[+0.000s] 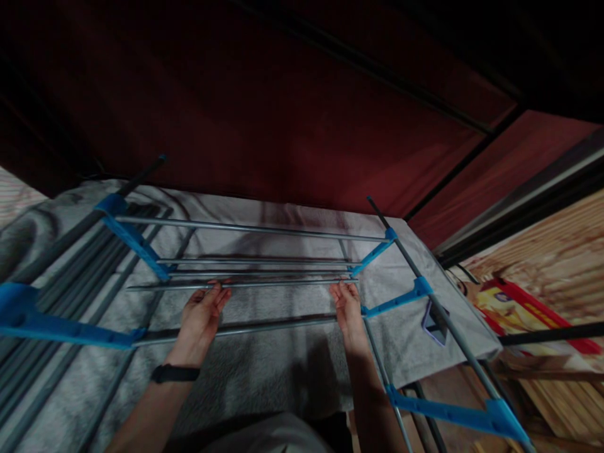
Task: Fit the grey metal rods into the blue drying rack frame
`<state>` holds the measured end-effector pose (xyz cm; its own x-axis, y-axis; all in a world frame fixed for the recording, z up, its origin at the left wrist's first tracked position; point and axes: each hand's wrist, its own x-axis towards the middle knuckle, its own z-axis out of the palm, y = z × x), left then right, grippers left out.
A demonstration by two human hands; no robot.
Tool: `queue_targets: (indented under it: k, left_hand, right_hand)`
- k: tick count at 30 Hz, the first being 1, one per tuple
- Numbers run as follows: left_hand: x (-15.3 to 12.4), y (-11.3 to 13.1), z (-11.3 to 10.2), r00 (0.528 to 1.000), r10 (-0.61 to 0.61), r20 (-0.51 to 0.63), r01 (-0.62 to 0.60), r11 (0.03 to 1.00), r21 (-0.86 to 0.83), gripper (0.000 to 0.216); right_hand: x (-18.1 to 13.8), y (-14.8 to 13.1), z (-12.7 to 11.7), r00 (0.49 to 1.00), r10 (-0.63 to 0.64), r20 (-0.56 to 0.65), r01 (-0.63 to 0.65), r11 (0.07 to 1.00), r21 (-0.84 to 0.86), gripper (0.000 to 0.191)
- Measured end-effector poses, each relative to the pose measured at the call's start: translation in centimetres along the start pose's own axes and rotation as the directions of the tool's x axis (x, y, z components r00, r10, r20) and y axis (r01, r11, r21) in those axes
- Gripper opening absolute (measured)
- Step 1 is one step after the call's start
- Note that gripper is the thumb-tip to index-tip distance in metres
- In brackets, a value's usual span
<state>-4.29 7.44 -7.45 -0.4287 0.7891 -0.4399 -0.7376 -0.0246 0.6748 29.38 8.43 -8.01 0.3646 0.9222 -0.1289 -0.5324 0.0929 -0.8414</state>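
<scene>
A thin grey metal rod point(278, 284) lies crosswise in front of me, held at two places. Its left part is pinched in the fingers of my left hand point(204, 309), which has a black band at the wrist. Close to its right end, my right hand point(348, 305) grips it between thumb and fingers. The rod's left end sticks out free past my left hand. Around it is a rack frame of grey tubes with blue plastic brackets point(134, 242), point(396, 301). Several crossbars point(255, 228) span the frame beyond the rod, and one crossbar point(278, 325) runs nearer to me.
A grey fleecy blanket point(283, 365) covers the surface below. Several loose grey tubes point(61, 302) lie at the left. A phone point(435, 323) rests near the right edge. Dark red fabric point(264, 138) rises behind. A red and yellow package point(523, 314) is at the far right.
</scene>
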Motion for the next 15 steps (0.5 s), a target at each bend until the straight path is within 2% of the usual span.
queue_targets:
  k: [8, 15]
  left_hand:
    - [0.0, -0.3, -0.1, 1.0, -0.014, 0.019, 0.013, 0.998, 0.056, 0.03]
    - [-0.5, -0.8, -0.2, 0.995, 0.004, 0.097, -0.014, 0.994, 0.104, 0.033]
  right_hand:
    - [0.3, 1.5, 0.1, 0.993, 0.112, -0.029, -0.114, 0.992, -0.046, 0.042]
    - [0.4, 2.0, -1.0, 0.999, 0.04, -0.034, -0.041, 0.999, -0.008, 0.033]
